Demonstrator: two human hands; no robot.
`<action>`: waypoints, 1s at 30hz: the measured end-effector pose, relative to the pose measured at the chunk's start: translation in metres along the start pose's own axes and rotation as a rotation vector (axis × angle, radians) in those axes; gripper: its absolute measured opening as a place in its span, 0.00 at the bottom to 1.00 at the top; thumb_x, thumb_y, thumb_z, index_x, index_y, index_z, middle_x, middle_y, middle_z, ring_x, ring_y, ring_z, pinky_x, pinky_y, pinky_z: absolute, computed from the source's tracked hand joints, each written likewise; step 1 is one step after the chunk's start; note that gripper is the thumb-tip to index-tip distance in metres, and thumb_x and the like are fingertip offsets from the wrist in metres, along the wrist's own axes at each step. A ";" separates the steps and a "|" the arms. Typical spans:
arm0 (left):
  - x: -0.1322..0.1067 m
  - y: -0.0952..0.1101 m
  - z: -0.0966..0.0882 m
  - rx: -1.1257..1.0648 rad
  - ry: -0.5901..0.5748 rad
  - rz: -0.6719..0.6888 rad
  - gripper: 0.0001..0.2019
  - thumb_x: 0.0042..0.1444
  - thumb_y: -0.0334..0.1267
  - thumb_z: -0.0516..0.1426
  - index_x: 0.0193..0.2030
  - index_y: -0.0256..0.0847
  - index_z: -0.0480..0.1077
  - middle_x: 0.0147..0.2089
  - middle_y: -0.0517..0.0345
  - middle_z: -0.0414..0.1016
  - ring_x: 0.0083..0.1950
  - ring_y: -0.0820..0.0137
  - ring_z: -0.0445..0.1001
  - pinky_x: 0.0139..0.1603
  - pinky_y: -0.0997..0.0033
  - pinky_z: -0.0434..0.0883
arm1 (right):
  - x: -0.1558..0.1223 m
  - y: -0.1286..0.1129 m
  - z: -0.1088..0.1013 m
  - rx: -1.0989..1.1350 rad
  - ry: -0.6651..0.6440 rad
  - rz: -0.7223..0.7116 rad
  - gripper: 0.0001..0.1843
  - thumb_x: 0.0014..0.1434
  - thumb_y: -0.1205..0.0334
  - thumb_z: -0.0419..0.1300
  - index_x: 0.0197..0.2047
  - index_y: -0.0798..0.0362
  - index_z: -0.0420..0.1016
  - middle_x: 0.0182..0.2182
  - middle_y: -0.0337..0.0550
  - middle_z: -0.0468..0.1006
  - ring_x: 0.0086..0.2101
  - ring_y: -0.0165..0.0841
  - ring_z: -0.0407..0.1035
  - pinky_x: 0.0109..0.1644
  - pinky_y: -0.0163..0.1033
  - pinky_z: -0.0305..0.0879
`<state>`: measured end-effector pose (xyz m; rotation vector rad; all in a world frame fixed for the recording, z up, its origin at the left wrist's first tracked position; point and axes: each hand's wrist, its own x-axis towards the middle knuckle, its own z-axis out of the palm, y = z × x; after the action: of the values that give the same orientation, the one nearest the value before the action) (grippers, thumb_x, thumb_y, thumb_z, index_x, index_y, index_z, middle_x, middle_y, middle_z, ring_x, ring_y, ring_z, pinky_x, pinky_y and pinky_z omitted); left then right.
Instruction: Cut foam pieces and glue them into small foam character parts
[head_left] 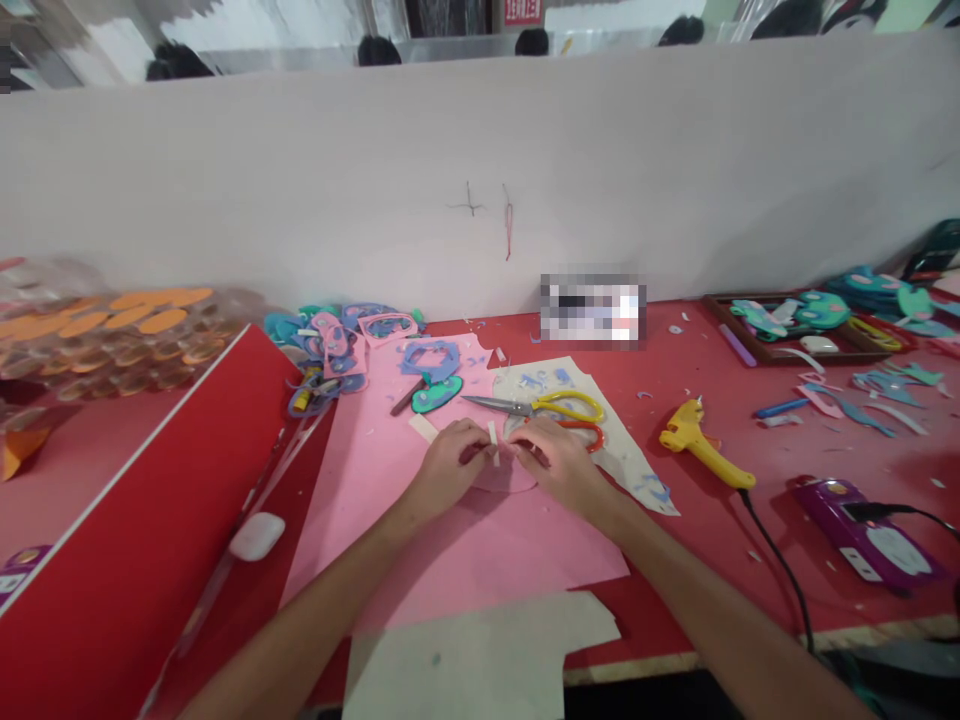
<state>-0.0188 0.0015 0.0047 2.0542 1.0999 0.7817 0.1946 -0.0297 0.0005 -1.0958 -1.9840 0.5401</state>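
My left hand (451, 462) pinches a narrow cream strip (493, 432) upright between thumb and fingers. Close beside it, the fingers of my right hand (556, 458) are pressed together; what they hold is too small to make out. Both hands are over a pink sheet (442, 570), where a faint curved outline shows below the fingertips. Just beyond them lie yellow-handled scissors (568, 404) and orange-handled scissors (592, 436), partly covered by my right hand. A green cut-out (437, 394) and a blue cut-out (429, 359) rest farther back on the sheet.
At right are a yellow glue gun (705, 446), a purple device (866, 535) with a cable, and a brown tray (806, 350) of cut-outs. Scraps (337, 340) pile up back left. A red board (157, 520) leans at left; a white partition (337, 190) closes the back.
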 end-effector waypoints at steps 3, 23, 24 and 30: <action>0.000 -0.004 0.001 0.022 -0.003 -0.004 0.09 0.62 0.30 0.57 0.32 0.40 0.75 0.35 0.56 0.73 0.40 0.68 0.71 0.42 0.68 0.66 | -0.001 0.001 0.001 -0.021 -0.012 0.004 0.08 0.73 0.62 0.55 0.42 0.49 0.75 0.36 0.42 0.79 0.39 0.36 0.71 0.43 0.40 0.63; 0.002 0.001 0.000 0.105 -0.043 -0.060 0.09 0.62 0.33 0.56 0.30 0.40 0.72 0.32 0.57 0.69 0.37 0.67 0.68 0.39 0.67 0.62 | 0.000 -0.003 0.001 -0.085 -0.059 0.006 0.09 0.72 0.65 0.54 0.43 0.50 0.76 0.37 0.42 0.80 0.41 0.37 0.72 0.44 0.41 0.64; 0.002 0.001 0.000 0.103 -0.044 -0.059 0.09 0.62 0.33 0.56 0.30 0.40 0.72 0.33 0.57 0.70 0.38 0.67 0.68 0.40 0.67 0.63 | 0.000 -0.003 0.001 -0.086 -0.059 0.006 0.09 0.72 0.65 0.54 0.43 0.50 0.76 0.37 0.42 0.80 0.41 0.37 0.72 0.44 0.41 0.64; 0.001 0.001 -0.001 0.076 -0.041 -0.063 0.09 0.62 0.34 0.55 0.31 0.40 0.74 0.33 0.57 0.70 0.37 0.67 0.68 0.40 0.67 0.63 | 0.000 -0.003 0.000 -0.077 -0.055 0.015 0.10 0.73 0.64 0.53 0.44 0.49 0.76 0.38 0.43 0.80 0.42 0.37 0.72 0.45 0.40 0.64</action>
<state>-0.0192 0.0023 0.0061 2.0779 1.1821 0.6729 0.1934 -0.0313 0.0025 -1.1549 -2.0601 0.5108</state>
